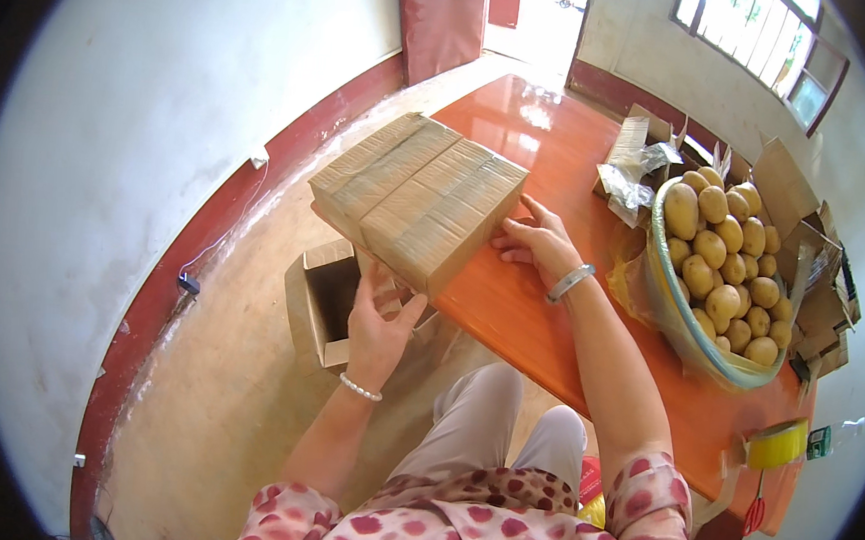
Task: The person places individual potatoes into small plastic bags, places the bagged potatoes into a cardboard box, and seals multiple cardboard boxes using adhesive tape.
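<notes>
A cardboard box (pixel 423 194), closed and taped over its top, lies at the near left edge of the orange table (pixel 505 313). My left hand (pixel 383 327) is at the box's near lower side, fingers apart and partly hidden by the carton; whether it grips is unclear. My right hand (pixel 536 240) rests against the box's right side, fingertips near its corner. Under the left part of the box, on the floor, stands an open cardboard box (pixel 325 300). To the right, a large lined basin (pixel 657 286) holds several potatoes (pixel 728 238).
Opened cartons (pixel 785 174) and crumpled clear plastic (pixel 634 179) lie around the basin. At the table's right end are a yellow tape roll (pixel 778 443), red-handled scissors (pixel 755 514) and a plastic bottle (pixel 834 437). A wall (pixel 148 137) runs along the left; a doorway lies ahead.
</notes>
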### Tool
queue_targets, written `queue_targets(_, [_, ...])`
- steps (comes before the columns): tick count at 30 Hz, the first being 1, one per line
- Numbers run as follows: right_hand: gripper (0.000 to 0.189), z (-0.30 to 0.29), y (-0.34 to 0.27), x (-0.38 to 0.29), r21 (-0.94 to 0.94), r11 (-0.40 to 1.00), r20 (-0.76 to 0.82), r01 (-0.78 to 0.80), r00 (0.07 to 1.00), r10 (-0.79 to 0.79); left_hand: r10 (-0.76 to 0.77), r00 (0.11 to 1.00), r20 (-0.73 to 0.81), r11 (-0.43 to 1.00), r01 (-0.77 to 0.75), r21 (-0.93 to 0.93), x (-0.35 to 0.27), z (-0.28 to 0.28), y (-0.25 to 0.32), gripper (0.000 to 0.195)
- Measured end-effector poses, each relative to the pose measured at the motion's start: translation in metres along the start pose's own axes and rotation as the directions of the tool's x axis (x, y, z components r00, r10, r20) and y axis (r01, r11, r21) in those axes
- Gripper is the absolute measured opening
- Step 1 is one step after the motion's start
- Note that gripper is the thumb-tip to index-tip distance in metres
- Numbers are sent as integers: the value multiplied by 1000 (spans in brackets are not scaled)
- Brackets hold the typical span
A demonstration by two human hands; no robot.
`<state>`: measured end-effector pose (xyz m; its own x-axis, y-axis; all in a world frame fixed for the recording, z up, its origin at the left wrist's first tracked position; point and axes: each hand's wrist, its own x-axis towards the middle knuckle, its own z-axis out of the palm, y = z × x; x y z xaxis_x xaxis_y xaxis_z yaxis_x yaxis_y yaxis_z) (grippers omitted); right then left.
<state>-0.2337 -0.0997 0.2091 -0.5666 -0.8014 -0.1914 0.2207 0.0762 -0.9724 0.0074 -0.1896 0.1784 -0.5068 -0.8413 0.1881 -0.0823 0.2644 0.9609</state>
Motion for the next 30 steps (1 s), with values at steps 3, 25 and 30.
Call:
queue_targets(3, [62,-2,3,-12,-5,1000,74,-13,997,14,321,944,-79,861,-256,439,-7,-10,2,90])
queue_targets(25, [33,-34,35,-248,-170,972,-69,164,982,-178,139,846,516,348,-529,774,83,-10,54,72])
queue_targets(30, [31,-55,48,-314,-127,957,-222,261,933,-284,129,838,531,348,-539,767,92,-11,46,72])
